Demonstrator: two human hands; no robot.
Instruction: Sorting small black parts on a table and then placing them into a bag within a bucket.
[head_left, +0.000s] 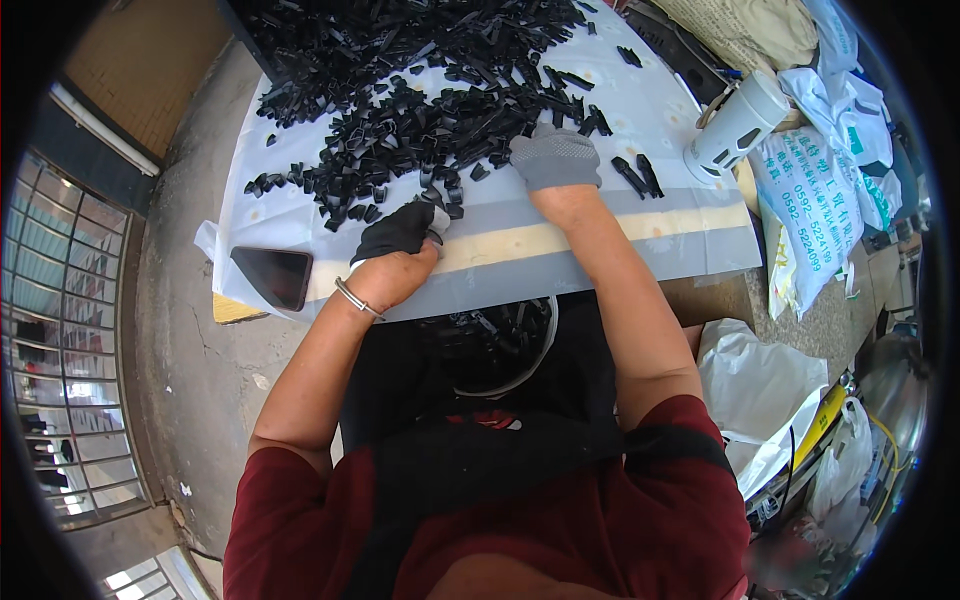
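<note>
Black plastic pieces, heaped loosely on the sheet-covered table, straight ahead of both hands. Against the heap's near right edge, the grey-gloved right hand, back uppermost; cannot tell fingers apart or together, with tips out of sight. Farther left and closer to the body, at the heap's near edge, the dark-gloved left hand, fingers curled in toward the thumb; empty or pinching something small, hard to say from this angle. Just to the right of the right hand, well apart from the left, two long slim pieces, side by side, long axes running away from the body, far ends leaning left. Between the forearms, below the table edge, a pale-rimmed bucket with more black pieces inside. Near the left wrist, a dark phone, lying flat.
</note>
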